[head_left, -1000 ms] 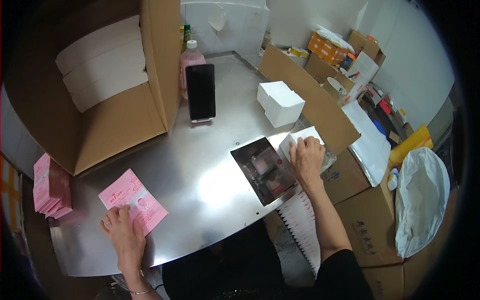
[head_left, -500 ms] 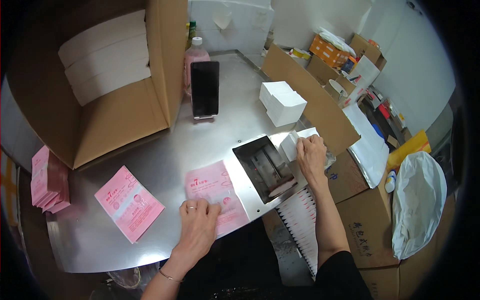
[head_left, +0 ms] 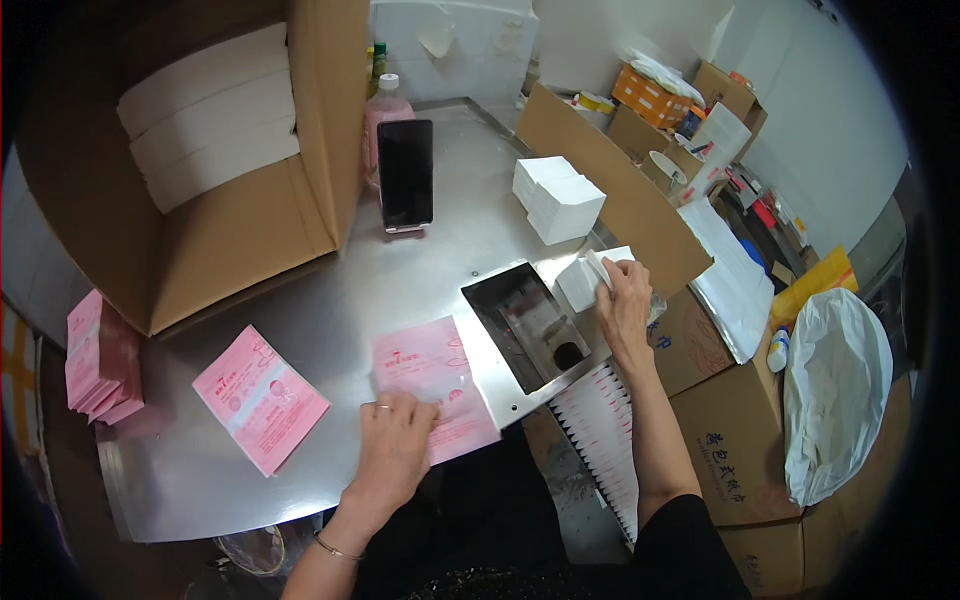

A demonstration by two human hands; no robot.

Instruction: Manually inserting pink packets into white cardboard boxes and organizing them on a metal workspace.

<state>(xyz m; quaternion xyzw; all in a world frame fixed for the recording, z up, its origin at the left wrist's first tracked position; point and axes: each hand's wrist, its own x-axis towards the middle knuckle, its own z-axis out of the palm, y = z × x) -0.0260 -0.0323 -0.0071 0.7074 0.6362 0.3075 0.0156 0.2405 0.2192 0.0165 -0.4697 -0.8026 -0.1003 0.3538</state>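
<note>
- Our left hand (head_left: 392, 440) lay flat, fingers spread, on a pink packet (head_left: 433, 385) near the table's (head_left: 300, 470) front edge; long axis ran away from us.
- Tray (head_left: 528, 325) sat just right of the packet.
- Beyond it, our right hand (head_left: 624, 305) pinched a white box (head_left: 585, 280).
- Open tabletop lay leftward, toward a second packet (head_left: 260, 397).

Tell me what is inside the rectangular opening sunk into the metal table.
The rectangular opening holds a dark, reflective recess with a round dark hole near its front right corner. No packet shows inside. Its deeper left wall is in shadow, so anything there cannot be seen.
</note>
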